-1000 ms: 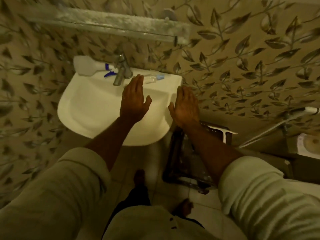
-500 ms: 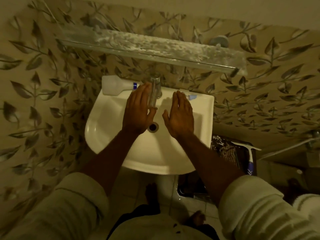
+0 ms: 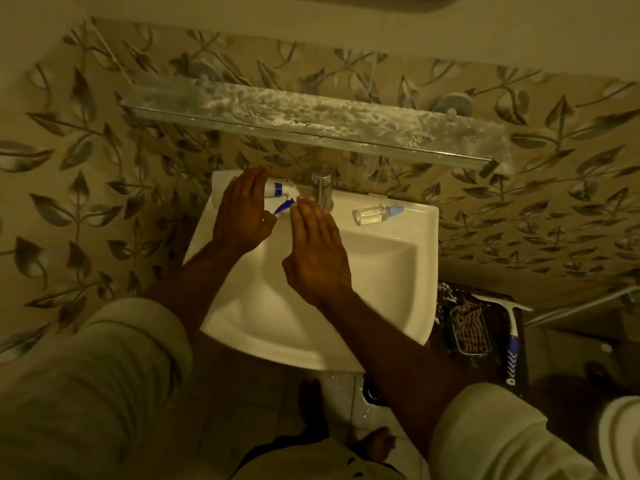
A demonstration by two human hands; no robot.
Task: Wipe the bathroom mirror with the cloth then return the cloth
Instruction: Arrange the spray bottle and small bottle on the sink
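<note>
A checked cloth (image 3: 468, 328) lies in a small wire basket (image 3: 453, 344) on a dark stand to the right of the white sink (image 3: 424, 271). My left hand (image 3: 242, 214) is flat with fingers apart at the sink's back left corner, partly covering a white spray bottle with a blue trigger (image 3: 278, 192). My right hand (image 3: 318, 252) hovers flat and empty over the basin, fingertips near the tap (image 3: 322, 188). Neither hand touches the cloth. The mirror is out of view above the wall.
A stained glass shelf (image 3: 311, 116) juts out from the leaf-patterned wall above the tap. A small clear bottle with a blue cap (image 3: 377, 213) lies on the sink's back rim. A squeegee with a blue handle (image 3: 512, 344) lies beside the basket. My bare feet stand below.
My view has tilted up and right, so the sink now sits lower in the frame. My left hand has moved from beside the tap onto the spray bottle; both stay empty.
</note>
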